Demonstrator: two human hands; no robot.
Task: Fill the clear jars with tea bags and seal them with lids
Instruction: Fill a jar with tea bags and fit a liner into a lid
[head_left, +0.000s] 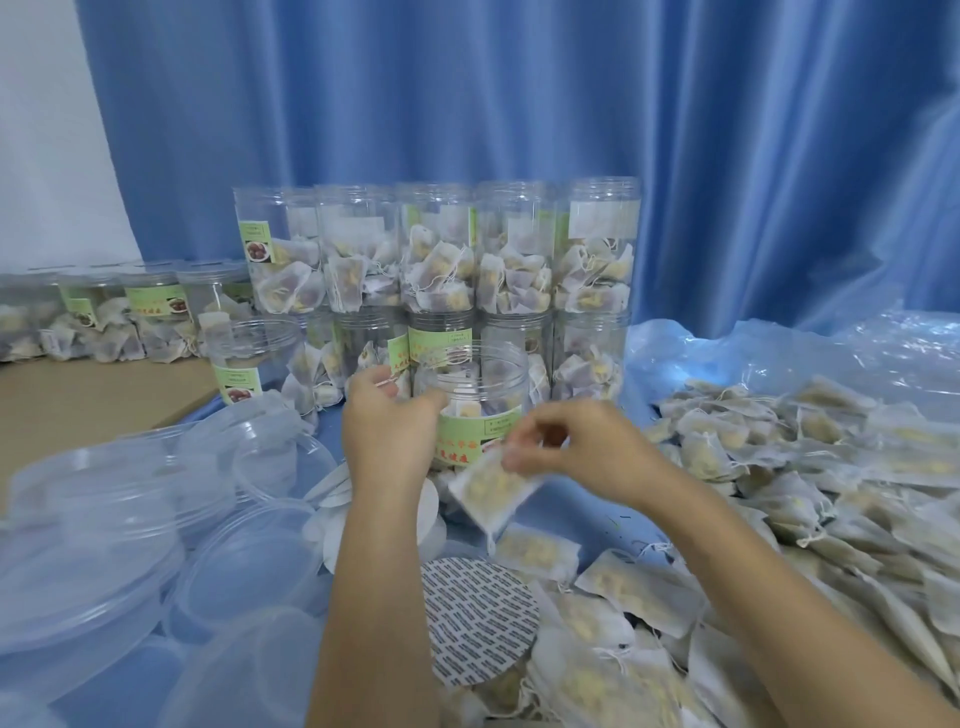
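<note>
Filling step. Left hand (390, 422) grips the open jar (475, 395) by its side; right hand (563, 446) pinches a tea bag (493, 491) just below and in front of that jar. Next, likely: lift bag over the rim, drop in.

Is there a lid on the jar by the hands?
No, the jar held by the left hand has an open mouth with no lid.

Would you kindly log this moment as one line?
left hand: holds open jar | right hand: pinches tea bag | lids: off
</note>
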